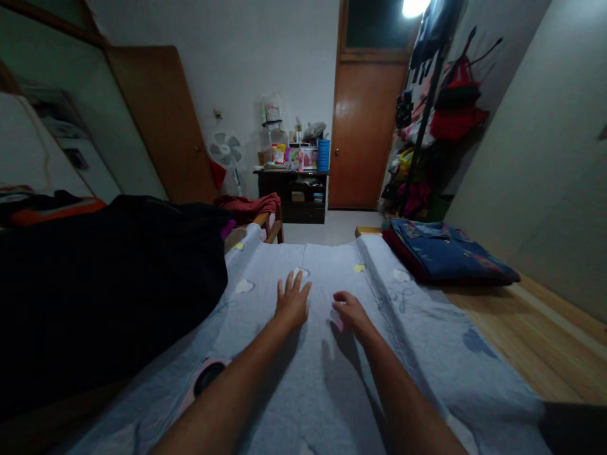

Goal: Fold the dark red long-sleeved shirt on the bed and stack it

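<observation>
A light blue cloth [322, 379] with cloud and yellow prints is spread out before me, with folds along its right side. My left hand [293, 303] is over its middle with the fingers spread and nothing held. To the right, my right hand [349, 311] is above the cloth, its fingers partly bent and pointing left. A small pink patch shows just under that hand; whether it is held or printed on the cloth I cannot tell. Beside my left forearm lies a pink object with a black round part [208, 377].
Black clothing [114, 278] is heaped on the left. Folded blue clothes [446, 253] lie at the right on a wooden surface [535, 322]. Farther back stand a white fan [226, 150], a dark cabinet [291, 197], a wooden door [363, 136] and hanging bags [458, 120].
</observation>
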`<state>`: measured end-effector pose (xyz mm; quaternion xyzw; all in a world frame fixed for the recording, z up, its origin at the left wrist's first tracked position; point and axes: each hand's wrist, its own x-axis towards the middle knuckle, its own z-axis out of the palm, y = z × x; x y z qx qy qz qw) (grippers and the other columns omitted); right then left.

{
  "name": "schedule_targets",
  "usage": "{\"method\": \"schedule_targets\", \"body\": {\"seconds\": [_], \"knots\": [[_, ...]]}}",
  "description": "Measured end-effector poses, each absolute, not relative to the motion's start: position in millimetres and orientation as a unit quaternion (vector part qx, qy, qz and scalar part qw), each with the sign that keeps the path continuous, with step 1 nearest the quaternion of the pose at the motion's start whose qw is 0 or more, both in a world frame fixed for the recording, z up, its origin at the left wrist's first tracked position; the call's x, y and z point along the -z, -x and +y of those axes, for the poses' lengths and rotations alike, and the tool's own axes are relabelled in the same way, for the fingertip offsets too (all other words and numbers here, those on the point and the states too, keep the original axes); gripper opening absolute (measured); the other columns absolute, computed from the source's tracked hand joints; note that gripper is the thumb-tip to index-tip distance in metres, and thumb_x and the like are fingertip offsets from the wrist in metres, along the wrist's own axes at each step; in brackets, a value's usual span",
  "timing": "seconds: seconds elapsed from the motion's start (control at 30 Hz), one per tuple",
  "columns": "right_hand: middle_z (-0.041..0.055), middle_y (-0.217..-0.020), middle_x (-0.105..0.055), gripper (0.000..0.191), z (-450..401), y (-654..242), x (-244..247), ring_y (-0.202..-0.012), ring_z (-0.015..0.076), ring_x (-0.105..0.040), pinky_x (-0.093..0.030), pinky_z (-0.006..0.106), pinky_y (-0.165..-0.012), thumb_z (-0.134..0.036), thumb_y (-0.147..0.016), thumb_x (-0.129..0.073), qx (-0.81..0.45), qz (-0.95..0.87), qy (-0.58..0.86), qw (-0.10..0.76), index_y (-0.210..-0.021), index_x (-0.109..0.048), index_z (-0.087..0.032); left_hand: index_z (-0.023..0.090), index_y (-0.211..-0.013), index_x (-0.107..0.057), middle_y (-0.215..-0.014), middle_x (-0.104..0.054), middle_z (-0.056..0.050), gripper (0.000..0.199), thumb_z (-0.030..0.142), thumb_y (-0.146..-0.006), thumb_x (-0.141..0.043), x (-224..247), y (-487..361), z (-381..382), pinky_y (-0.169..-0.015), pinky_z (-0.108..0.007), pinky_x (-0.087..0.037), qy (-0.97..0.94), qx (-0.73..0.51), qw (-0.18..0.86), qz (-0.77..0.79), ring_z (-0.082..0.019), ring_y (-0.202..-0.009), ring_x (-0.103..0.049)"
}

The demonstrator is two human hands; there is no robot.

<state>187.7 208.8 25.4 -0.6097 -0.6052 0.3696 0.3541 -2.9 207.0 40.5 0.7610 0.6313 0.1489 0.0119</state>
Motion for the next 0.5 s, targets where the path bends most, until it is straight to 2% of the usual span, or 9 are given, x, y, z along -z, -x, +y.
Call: {"method": "schedule_targets", "body": {"seconds": [0.03,0.13,0.17,0.33,0.5], "knots": [[0.0051,-0.100,-0.066,0.027,219.2,-205.9,-35.1,-0.089,0.0177,-0.062,-0.050,0.028,-0.075,-0.025,-0.076,-0.055,-0.373,-0.584,0.611,0.381,-0.101,-0.063,-0.018,0.027,-0.134,-0.052,-0.158,-0.024,-0.010,0.063,0.015,-0.073,-0.060,-27.4,-9.5,199.2,-0.116,-0.057,-0.003,-0.783,-0.155,0.022,0.601,-0.032,-0.147,-0.013],[0.0002,-0.092,-0.065,0.033,246.6,-270.4,-64.4,-0.078,0.0144,-0.061,-0.051,0.022,-0.063,-0.022,-0.062,-0.066,-0.355,-0.304,0.630,0.620,-0.095,-0.062,-0.018,0.024,-0.132,-0.053,-0.155,-0.032,-0.013,0.053,0.023,-0.079,-0.058,2.1,-25.9,183.0,-0.117,-0.056,-0.010,-0.783,-0.163,0.061,0.597,-0.032,-0.145,-0.020],[-0.0013,-0.089,-0.063,0.034,253.4,-292.4,-72.5,-0.075,0.0127,-0.060,-0.050,0.020,-0.060,-0.021,-0.062,-0.065,-0.327,-0.251,0.644,0.644,-0.096,-0.060,-0.018,0.023,-0.132,-0.054,-0.153,-0.034,-0.014,0.050,0.026,-0.083,-0.055,8.8,-26.9,180.3,-0.116,-0.055,-0.013,-0.776,-0.164,0.071,0.605,-0.032,-0.144,-0.022],[-0.0013,-0.083,-0.057,0.023,272.8,-375.6,-94.0,-0.068,0.0114,-0.054,-0.045,0.018,-0.048,-0.017,-0.066,-0.062,-0.265,-0.094,0.680,0.677,-0.088,-0.054,-0.018,0.023,-0.132,-0.054,-0.147,-0.044,-0.014,0.044,0.032,-0.089,-0.047,24.4,-24.4,178.9,-0.117,-0.052,-0.016,-0.757,-0.191,0.075,0.621,-0.030,-0.141,-0.032],[-0.0038,-0.079,-0.052,0.020,285.1,-412.0,-96.9,-0.060,0.0099,-0.051,-0.048,0.023,-0.051,-0.024,-0.075,-0.063,-0.314,-0.033,0.665,0.677,-0.086,-0.046,-0.024,0.023,-0.132,-0.054,-0.147,-0.045,-0.013,0.045,0.033,-0.089,-0.049,25.3,-24.4,180.1,-0.117,-0.049,-0.017,-0.753,-0.195,0.081,0.624,-0.029,-0.140,-0.033]]}}
